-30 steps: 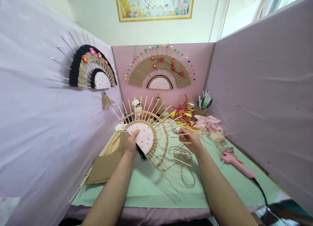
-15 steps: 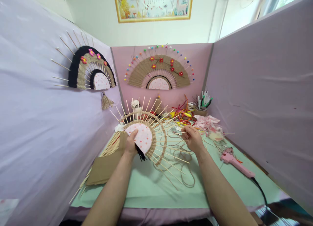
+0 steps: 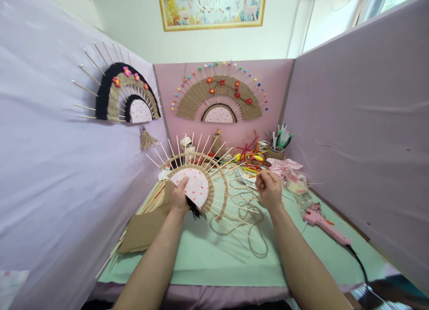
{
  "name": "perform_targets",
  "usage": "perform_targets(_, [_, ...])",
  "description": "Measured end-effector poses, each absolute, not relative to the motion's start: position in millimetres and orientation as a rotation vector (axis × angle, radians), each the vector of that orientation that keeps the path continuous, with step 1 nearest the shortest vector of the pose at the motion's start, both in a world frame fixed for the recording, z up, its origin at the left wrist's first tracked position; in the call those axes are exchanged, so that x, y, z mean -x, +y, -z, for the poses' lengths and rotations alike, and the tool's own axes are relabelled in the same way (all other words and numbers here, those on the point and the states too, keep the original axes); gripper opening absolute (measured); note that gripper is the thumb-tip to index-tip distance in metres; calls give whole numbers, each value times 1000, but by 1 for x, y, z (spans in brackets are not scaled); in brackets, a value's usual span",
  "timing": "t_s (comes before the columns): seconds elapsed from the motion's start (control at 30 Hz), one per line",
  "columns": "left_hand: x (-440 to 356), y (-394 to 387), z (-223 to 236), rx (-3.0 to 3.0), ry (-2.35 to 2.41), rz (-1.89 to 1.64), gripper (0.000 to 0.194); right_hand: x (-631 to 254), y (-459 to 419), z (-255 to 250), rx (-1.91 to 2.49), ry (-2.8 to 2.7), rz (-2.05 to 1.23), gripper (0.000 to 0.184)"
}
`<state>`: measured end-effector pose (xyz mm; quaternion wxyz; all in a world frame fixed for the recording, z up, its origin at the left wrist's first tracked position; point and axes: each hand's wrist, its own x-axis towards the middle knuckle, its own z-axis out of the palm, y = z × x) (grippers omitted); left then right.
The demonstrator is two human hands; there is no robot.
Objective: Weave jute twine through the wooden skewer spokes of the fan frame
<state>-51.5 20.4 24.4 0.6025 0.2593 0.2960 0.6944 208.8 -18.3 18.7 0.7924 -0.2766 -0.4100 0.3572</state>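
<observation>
My left hand (image 3: pixel 180 197) grips a half-made fan (image 3: pixel 197 184) by its pink dotted half-disc, thumb on the front, holding it upright above the green mat. Thin wooden sticks radiate from the disc, with a few rows of jute twine woven around it. My right hand (image 3: pixel 269 188) is closed in a pinch to the right of the fan's stick tips, fingers pressed on a strand of jute twine (image 3: pixel 246 211) that runs back to the weave. Loose loops of that twine lie on the mat below.
A pink glue gun (image 3: pixel 323 223) with black cord lies at the right. Brown card pieces (image 3: pixel 144 229) and spare sticks sit left of the fan. Coloured pipe cleaners (image 3: pixel 250 155), a tool cup (image 3: pixel 277 150) and pink fabric (image 3: pixel 288 169) crowd the back. Finished fans hang on the panels.
My right hand has drawn the twine rightward and upward, away from the stick tips. The fan in my left hand has tilted slightly to the left.
</observation>
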Motion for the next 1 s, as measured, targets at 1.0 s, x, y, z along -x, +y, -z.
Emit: perform_targets(1.0, [45,17,-26,-532,665,-1580,18,-182,-31,-13,955,-1429,-1267,22])
